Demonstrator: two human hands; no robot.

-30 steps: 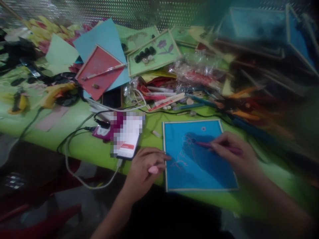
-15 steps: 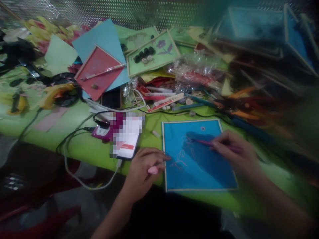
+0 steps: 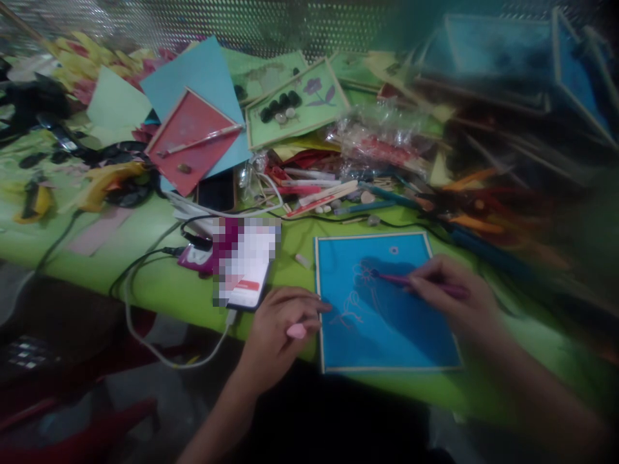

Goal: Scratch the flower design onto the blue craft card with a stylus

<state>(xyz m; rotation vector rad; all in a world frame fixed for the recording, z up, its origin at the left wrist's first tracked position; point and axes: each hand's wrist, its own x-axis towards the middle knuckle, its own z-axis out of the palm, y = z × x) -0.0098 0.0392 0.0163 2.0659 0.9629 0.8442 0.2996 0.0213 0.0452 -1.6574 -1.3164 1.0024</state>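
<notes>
A blue panel with a pale wooden-looking border lies flat on the green tabletop. Thin light outlines of flowers and leaves, plus a small flower near the top, are on its surface. My right hand pinches a slim purple pen, whose tip is at the outlined flower's centre. At the panel's left edge, my left hand rests with its fingertips over the border. Tucked in its curled fingers is a small pink piece; its exact kind is unclear. The right hand casts a shadow across the panel.
Left of the panel lies a phone with a cable, beside a purple power strip. Behind are a red panel, a green panel with dark stones, sticks, and a yellow glue gun. Orange-handled tools lie right.
My right hand and the purple pen have shifted very slightly left, with the tip still around the flower's centre. My left hand and the panel stay in place.
</notes>
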